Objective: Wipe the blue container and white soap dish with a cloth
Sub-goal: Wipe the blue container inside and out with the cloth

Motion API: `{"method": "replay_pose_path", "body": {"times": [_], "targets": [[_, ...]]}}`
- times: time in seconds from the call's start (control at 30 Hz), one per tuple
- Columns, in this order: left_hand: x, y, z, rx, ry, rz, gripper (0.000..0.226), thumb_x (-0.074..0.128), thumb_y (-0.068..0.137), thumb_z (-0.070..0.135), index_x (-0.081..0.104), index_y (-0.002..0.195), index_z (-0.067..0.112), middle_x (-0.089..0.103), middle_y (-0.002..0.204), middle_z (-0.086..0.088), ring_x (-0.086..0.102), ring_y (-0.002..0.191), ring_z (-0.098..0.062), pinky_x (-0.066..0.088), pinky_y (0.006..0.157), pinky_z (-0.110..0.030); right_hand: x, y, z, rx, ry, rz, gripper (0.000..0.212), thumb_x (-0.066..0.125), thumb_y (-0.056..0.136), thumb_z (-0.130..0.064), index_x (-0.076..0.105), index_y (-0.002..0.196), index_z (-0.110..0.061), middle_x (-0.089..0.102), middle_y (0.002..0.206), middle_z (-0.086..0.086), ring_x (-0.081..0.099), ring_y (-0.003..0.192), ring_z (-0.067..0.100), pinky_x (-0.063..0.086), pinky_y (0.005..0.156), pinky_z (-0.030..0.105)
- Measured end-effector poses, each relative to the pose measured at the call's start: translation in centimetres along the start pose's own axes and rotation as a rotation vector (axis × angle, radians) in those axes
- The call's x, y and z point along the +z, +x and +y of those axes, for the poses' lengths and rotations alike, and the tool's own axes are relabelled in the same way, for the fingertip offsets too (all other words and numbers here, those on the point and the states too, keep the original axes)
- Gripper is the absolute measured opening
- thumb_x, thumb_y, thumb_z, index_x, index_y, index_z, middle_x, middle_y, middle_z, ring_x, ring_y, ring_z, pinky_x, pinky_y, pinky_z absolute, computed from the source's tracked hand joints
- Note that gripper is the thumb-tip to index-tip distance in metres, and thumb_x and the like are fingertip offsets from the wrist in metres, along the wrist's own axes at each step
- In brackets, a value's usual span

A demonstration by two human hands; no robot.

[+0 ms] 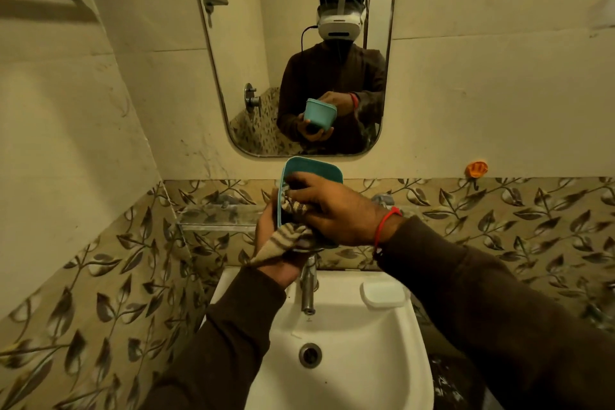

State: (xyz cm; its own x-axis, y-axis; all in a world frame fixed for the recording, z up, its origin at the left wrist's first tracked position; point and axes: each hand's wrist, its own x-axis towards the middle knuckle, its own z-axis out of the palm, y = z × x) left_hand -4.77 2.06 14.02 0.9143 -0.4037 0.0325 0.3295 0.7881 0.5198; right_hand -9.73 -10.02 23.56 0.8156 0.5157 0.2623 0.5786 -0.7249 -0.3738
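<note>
A wall mirror hangs above the white sink, whose rim carries the white soap dish at its back right corner, just right of the tap. Held up above the tap, its open mouth tipped toward the camera, is the blue container, cupped from below and behind by the left hand with fingers wrapped round its base. The right hand reaches into it, its fingers curled tight on the striped cloth, 1 end of which hangs over the lower rim.
</note>
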Motion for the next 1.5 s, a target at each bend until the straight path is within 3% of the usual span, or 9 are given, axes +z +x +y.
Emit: {"method": "replay_pose_path", "body": {"times": [0.13,0.33,0.57,0.7,0.87,1.07,1.3,1.4,1.5], "targets": [[0.6,-0.4,-1.1,-0.025,0.071,0.048,0.053,0.042,0.102,0.05,0.065,0.133,0.014,0.062,0.136,-0.022,0.058,0.127,-0.04,0.045,0.105,-0.058,-0.3,0.7,0.9,0.053,-0.224,-0.081,0.041,0.05,0.094,-0.01,0.05,0.134,-0.008,0.029,0.148,0.016,0.042,0.128,0.035,0.039,0.105,0.038],[0.6,-0.5,-0.5,0.009,0.172,0.05,0.053,0.042,0.103,0.048,0.06,0.138,0.013,0.062,0.137,-0.022,0.058,0.128,-0.039,0.042,0.11,-0.057,1.1,0.3,0.8,0.173,-0.281,-0.01,0.05,0.061,0.088,-0.021,0.037,0.132,-0.014,0.029,0.139,0.01,0.058,0.101,0.037,0.053,0.086,0.044],[-0.2,-1.2,-0.6,0.005,0.216,0.07,0.047,0.044,0.103,0.044,0.074,0.118,0.01,0.073,0.117,-0.021,0.073,0.103,-0.034,0.062,0.076,-0.043,0.4,0.3,0.3,0.227,-0.385,-0.089,0.044,0.052,0.089,-0.028,0.043,0.128,-0.011,0.042,0.125,0.016,0.055,0.103,0.039,0.05,0.087,0.047],[0.0,-1.3,-1.1,0.006,0.156,0.094,0.048,0.043,0.104,0.045,0.072,0.122,0.011,0.07,0.122,-0.022,0.071,0.107,-0.036,0.06,0.087,-0.047,-0.1,0.3,0.5,0.085,-0.29,-0.032,0.041,0.056,0.088,-0.018,0.048,0.129,-0.012,0.042,0.127,0.014,0.054,0.106,0.035,0.051,0.089,0.046],[1.3,-0.7,0.6,0.081,0.274,0.076,0.052,0.047,0.1,0.049,0.06,0.137,0.015,0.064,0.134,-0.021,0.06,0.126,-0.037,0.048,0.105,-0.054,0.1,0.4,1.2,0.068,-0.572,0.05,0.07,0.072,0.08,-0.03,0.032,0.136,-0.019,0.036,0.132,0.01,0.061,0.096,0.033,0.057,0.074,0.048],[1.3,-0.7,0.5,0.101,0.301,0.094,0.054,0.051,0.097,0.046,0.058,0.138,0.013,0.064,0.133,-0.023,0.063,0.12,-0.038,0.06,0.081,-0.047,1.3,-0.7,2.0,0.004,-0.601,-0.005,0.06,0.065,0.084,-0.036,0.039,0.136,-0.021,0.043,0.13,0.011,0.059,0.097,0.033,0.056,0.077,0.047],[0.6,-0.2,0.2,0.152,0.349,0.181,0.057,0.048,0.1,0.041,0.052,0.141,0.0,0.05,0.142,-0.034,0.046,0.134,-0.048,0.034,0.115,-0.059,2.5,-1.0,1.4,0.077,-0.031,-0.054,0.027,0.051,0.09,-0.019,0.06,0.114,-0.01,0.063,0.108,0.012,0.059,0.093,0.026,0.052,0.081,0.038],[0.0,-0.1,0.1,0.144,0.321,0.139,0.061,0.047,0.1,0.043,0.05,0.142,-0.001,0.047,0.144,-0.036,0.047,0.133,-0.048,0.031,0.116,-0.061,2.7,-1.1,1.4,0.237,0.342,-0.053,0.026,0.047,0.093,-0.016,0.06,0.116,-0.014,0.065,0.109,0.009,0.062,0.095,0.021,0.053,0.079,0.03],[-0.4,-0.3,-0.3,0.105,0.195,0.07,0.065,0.044,0.1,0.052,0.054,0.14,0.002,0.06,0.133,-0.03,0.06,0.118,-0.039,0.049,0.103,-0.052,3.2,-1.2,0.9,0.328,0.963,0.109,0.022,0.043,0.092,-0.005,0.064,0.092,-0.01,0.064,0.089,0.012,0.062,0.083,0.022,0.053,0.074,0.03]]}}
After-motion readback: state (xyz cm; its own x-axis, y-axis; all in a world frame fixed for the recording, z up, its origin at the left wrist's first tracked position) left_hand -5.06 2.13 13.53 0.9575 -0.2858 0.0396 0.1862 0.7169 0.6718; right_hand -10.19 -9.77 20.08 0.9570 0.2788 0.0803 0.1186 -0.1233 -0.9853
